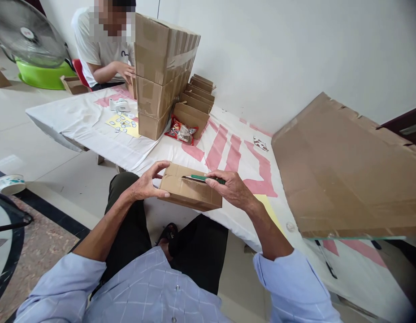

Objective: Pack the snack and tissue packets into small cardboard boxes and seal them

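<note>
A small brown cardboard box (184, 193) lies at the near edge of the table, in the middle of the head view. My left hand (145, 183) grips its left end, thumb on the near side and fingers at the far corner. My right hand (233, 189) is closed around a green-handled utility knife (198, 178). The blade points left and lies at the seam along the top of the box; how deep it sits, I cannot tell. Beyond the box, a red snack packet (181, 131) rests against an open carton (191, 115).
Taped cartons (152, 96) form a tall stack at the table's far left. Behind it sits a person (93, 49), hands near a box. A tape dispenser (119, 105) and yellow sheet (123, 124) lie beside the stack. To the right leans a large cardboard panel (342, 179).
</note>
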`<state>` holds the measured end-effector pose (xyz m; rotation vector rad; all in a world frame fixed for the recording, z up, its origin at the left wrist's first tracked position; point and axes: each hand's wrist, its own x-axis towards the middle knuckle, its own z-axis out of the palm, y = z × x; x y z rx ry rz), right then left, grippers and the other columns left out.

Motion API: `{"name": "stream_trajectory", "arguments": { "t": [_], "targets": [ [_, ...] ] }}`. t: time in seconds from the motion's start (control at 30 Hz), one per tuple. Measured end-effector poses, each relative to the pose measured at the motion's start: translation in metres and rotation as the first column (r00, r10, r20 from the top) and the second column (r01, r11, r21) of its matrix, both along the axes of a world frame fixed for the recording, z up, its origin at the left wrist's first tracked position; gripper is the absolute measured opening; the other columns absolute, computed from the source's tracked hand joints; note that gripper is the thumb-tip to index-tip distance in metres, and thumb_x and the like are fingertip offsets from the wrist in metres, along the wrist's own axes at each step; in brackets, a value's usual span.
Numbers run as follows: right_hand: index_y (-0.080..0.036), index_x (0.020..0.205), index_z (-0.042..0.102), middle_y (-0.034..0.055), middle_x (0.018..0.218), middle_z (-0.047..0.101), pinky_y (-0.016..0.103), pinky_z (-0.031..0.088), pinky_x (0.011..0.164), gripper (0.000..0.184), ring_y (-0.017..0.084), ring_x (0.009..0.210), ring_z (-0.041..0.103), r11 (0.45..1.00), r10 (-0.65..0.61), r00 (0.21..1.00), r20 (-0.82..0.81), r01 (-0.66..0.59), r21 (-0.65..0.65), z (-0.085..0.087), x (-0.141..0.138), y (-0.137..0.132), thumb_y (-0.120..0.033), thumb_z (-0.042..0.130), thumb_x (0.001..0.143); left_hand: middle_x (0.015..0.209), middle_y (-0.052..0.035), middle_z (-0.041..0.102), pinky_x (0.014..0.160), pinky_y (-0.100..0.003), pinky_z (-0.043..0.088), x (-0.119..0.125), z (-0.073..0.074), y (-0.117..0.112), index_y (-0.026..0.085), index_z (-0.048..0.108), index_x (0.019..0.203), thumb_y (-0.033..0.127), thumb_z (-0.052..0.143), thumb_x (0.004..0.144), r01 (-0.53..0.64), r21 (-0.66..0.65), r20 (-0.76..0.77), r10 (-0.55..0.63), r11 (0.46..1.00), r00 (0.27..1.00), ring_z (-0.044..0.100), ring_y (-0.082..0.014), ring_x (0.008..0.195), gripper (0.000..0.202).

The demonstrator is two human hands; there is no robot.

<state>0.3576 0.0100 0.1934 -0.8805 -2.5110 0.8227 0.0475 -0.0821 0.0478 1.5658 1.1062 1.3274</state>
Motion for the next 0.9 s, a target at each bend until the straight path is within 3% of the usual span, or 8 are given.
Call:
{"name": "stream_trajectory", "arguments": {
  "t": [0.37, 0.73, 0.9],
  "targets": [
    [-0.022, 0.100, 0.083, 0.0044, 0.097, 0.084, 0.033, 0.053, 0.077, 0.023, 0.021, 0.084, 0.074, 1.000, 0.000, 1.000, 0.019, 0.000, 0.000, 0.004, 0.007, -0.006, -0.037, 0.064, 0.102, 0.171, -0.0187, 0.048, 0.117, -0.051, 0.051, 0.004, 0.000, -0.008, 0.029, 0.055, 0.127, 0.048, 0.105, 0.067, 0.009, 0.051, 0.056, -0.012, 0.999, 0.998, 0.049, -0.0398, 0.160, 0.081],
    [-0.021, 0.102, 0.084, 0.0042, 0.094, 0.083, 0.032, 0.048, 0.076, 0.026, 0.019, 0.081, 0.070, 0.997, 0.057, 0.996, 0.073, -0.061, 0.047, 0.009, -0.016, -0.002, -0.036, 0.063, 0.103, 0.168, -0.0194, 0.047, 0.115, -0.049, 0.053, 0.002, 0.003, -0.006, 0.028, 0.054, 0.127, 0.051, 0.105, 0.066, 0.015, 0.048, 0.021, -0.016, 0.999, 1.000, 0.050, -0.0402, 0.157, 0.082],
    [-0.022, 0.102, 0.085, 0.0043, 0.092, 0.082, 0.032, 0.043, 0.072, 0.025, 0.019, 0.079, 0.068, 0.986, 0.091, 0.985, 0.146, -0.110, 0.129, 0.017, -0.028, 0.001, -0.034, 0.063, 0.103, 0.170, -0.0182, 0.046, 0.115, -0.050, 0.053, 0.001, 0.002, -0.005, 0.030, 0.054, 0.132, 0.053, 0.105, 0.066, 0.007, 0.034, -0.001, -0.007, 0.999, 1.000, 0.052, -0.0398, 0.156, 0.087]
  ]
}}
